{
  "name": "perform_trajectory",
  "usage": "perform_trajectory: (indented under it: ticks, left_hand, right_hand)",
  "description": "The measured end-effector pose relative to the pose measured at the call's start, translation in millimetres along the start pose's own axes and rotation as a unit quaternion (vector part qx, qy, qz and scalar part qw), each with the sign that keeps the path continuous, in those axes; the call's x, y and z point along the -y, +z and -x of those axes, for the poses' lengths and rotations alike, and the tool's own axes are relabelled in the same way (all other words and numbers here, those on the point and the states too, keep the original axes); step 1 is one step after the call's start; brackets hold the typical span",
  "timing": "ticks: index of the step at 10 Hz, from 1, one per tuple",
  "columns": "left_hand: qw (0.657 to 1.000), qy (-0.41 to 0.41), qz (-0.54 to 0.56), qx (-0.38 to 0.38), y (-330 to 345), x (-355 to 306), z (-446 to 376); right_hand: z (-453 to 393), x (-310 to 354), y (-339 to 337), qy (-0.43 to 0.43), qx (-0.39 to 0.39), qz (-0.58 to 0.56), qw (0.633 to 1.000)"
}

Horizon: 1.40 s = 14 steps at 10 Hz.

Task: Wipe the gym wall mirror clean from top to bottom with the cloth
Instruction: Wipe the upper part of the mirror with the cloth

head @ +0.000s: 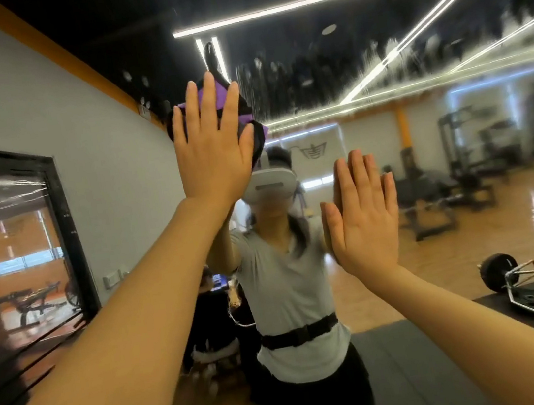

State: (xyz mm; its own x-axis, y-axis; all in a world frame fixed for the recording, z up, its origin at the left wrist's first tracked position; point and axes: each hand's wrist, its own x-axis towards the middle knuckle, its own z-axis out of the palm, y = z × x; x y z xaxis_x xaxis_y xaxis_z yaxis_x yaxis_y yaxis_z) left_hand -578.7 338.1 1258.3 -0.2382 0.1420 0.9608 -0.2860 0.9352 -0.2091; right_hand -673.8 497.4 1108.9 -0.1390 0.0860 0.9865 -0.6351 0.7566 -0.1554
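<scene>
Two hands flat on mirror. Left hand high, fingers straight and spread, pressing purple-black cloth against glass; cloth bunched under palm, edges showing above fingertips and at right side. Right hand lower, well apart from cloth, fingers straight and together, palm on glass, holding nothing. Smeary streaks across upper mirror right of cloth. Barbell reflected low right

Streaked glass of the gym wall mirror lies open from twelve to three o'clock. The flat right hand blocks the four o'clock stretch; a black-framed window bounds the nine o'clock side.
</scene>
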Motion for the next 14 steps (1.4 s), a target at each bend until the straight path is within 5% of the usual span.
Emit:
perform_trajectory:
  ticks: [7, 11, 14]
  left_hand:
    - [0.997, 0.062, -0.028, 0.047, 22.3, -1.4, 165.8]
    - [0.998, -0.042, 0.002, 0.036, -10.4, 24.6, 42.7]
    - [0.998, -0.024, 0.011, 0.049, -2.3, 18.0, 99.4]
  right_hand:
    - [-1.1, 3.5, -2.5, -0.007, -0.006, 0.006, 1.000]
    - [-0.3, 2.8, -3.1, -0.008, -0.010, -0.005, 1.000]
    - [0.0, 3.4, -2.3, -0.007, -0.017, -0.013, 1.000]
